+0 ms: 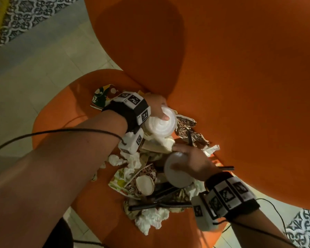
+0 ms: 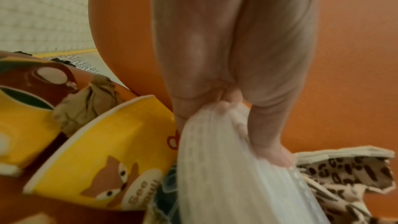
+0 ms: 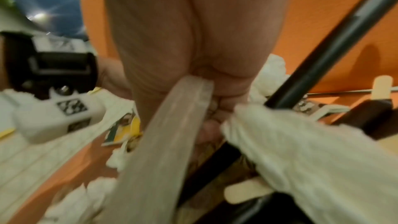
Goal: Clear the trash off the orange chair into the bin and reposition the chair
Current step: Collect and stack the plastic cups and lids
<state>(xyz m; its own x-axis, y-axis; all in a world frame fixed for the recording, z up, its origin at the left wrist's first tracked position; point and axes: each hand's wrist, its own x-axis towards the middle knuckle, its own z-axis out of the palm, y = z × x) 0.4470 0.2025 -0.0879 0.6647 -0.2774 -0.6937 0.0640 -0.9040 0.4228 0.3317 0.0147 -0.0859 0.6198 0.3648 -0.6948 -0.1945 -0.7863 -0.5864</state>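
Trash pile on orange chair seat. Left hand pinches a clear lid, thumb on top, fingers under the rim. Right hand grips a second lid, fingers curled round its edge, above the pile.

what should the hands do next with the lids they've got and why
Probably lift both hands clear and carry the lids to the bin: the left hand already pinches a ribbed lid, the right hand grips a clear lid, with trash remaining on the orange chair.
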